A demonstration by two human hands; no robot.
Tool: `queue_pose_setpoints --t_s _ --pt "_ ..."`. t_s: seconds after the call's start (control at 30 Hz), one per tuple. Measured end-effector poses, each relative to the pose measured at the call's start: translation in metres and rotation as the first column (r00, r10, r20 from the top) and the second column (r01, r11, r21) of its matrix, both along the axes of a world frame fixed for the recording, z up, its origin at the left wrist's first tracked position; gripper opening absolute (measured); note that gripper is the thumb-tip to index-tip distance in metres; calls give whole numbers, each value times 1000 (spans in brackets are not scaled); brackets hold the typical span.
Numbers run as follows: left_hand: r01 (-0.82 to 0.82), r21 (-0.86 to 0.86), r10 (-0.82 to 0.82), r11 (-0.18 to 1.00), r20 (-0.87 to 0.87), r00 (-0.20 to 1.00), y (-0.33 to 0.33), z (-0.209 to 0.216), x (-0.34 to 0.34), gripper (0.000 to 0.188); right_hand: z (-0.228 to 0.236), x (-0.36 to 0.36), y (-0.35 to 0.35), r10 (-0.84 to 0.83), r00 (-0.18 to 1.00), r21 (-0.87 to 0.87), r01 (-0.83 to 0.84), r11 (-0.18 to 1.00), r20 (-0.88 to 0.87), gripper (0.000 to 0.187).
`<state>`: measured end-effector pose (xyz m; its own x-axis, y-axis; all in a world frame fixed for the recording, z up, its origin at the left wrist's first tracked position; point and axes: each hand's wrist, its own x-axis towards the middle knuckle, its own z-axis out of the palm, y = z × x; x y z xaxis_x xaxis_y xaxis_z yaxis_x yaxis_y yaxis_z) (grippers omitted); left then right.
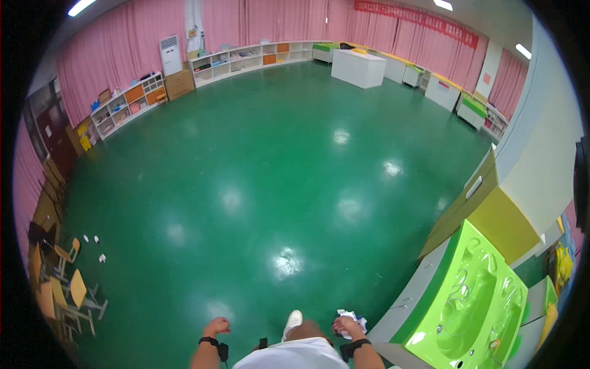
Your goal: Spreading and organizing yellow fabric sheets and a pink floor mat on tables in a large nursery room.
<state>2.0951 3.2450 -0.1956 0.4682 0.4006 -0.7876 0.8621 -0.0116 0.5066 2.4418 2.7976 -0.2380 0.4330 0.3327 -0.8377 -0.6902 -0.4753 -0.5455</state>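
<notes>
My left hand (216,326) hangs low at my side, its fingers loosely curled, with nothing visible in them. A dark band circles that wrist. On the other side my right hand (348,326) is closed on a crumpled white cloth-like bundle (361,321) with dark patches, partly hidden by the hand. Its exact kind cannot be made out. Around the right wrist is another dark band. One white shoe (294,320) shows ahead of my body on the green floor (264,160).
A bright green double-basin sink unit (424,335) stands close on my right, beside a tall cabinet (541,129). Wooden chairs (78,289) and small white items (102,258) are at the left. Low shelves (230,64) and a white counter (356,69) stand far off.
</notes>
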Motion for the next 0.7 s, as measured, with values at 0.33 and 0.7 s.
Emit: queue_pose_setpoints --t_s 0.33,0.7 --pt "179 -472 167 863 602 781 193 -71 150 19 32 275 202 147 964 -74 -133 988 222 22" --pt "235 61 -232 970 -62 971 446 -18 637 23 10 507 313 2 1000 -226 -1 974 3 28"
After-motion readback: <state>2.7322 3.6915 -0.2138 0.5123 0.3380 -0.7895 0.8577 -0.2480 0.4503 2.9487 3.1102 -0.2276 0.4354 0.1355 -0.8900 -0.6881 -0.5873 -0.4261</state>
